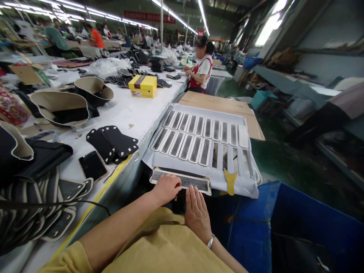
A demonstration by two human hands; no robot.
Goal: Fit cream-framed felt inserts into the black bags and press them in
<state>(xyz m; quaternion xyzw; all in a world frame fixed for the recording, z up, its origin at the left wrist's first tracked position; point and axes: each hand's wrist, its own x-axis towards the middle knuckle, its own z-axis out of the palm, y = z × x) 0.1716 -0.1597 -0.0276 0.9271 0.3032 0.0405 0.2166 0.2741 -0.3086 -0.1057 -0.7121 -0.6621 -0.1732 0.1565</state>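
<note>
A long strip with a dark grey middle and a cream edge lies crosswise in front of me, by the near edge of a grey-covered board. My left hand lies over its middle, fingers curled in and closed on it; the thumb side is partly hidden. Flat against the strip's near edge, my right hand has its fingers stretched out straight. On the board, two rows of similar smaller strips lie side by side. A yellow plastic piece sits at the board's near right.
On the white table at left are a phone, black cut pieces, a yellow box and stacked edged pieces. A blue bin stands at right. Farther along the table, a person works.
</note>
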